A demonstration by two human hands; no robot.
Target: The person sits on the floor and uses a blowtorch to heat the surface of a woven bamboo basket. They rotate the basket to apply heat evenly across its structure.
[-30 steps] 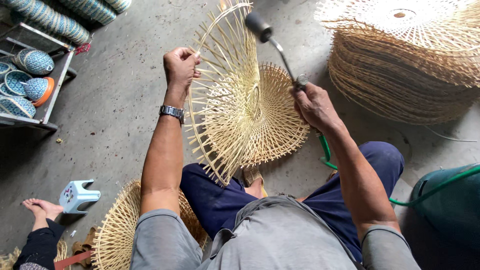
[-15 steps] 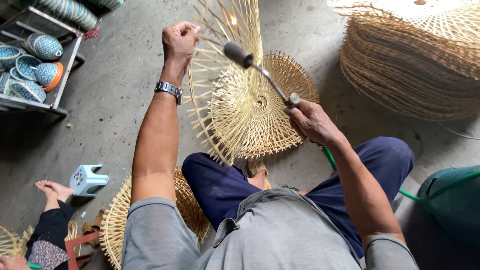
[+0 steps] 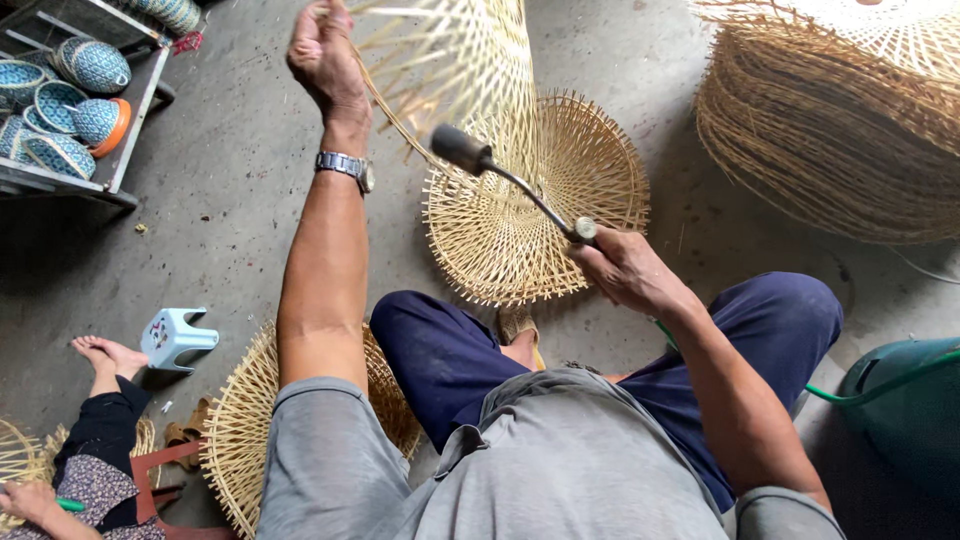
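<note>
To your right, a tall stack of woven bamboo frames [image 3: 830, 130] fills the upper corner, well apart from both of your hands. On the concrete floor [image 3: 230, 230] in front of your knees lies a flat round bamboo disc [image 3: 540, 200], and a second woven piece [image 3: 240, 430] sits under your left elbow.

Your left hand [image 3: 322, 55] is raised near the top edge, fingers curled tight around the rim of an open bamboo frame [image 3: 470, 60], which hangs tilted above the flat disc and is blurred. Your right hand [image 3: 625, 268] is closed in a fist on the handle of a gas torch [image 3: 500, 175]; its dark nozzle points up and left, just beside the lower spokes of the held frame, between your two hands. A green hose [image 3: 880, 385] runs from behind your right wrist toward a green tank [image 3: 915, 420] at the right edge.

At the upper left, a metal rack [image 3: 120, 160] carries round blue-patterned woven bowls [image 3: 95, 65], one with an orange rim. A small pale blue stool [image 3: 178, 336] stands near another person's bare foot [image 3: 105, 355] at the lower left.
</note>
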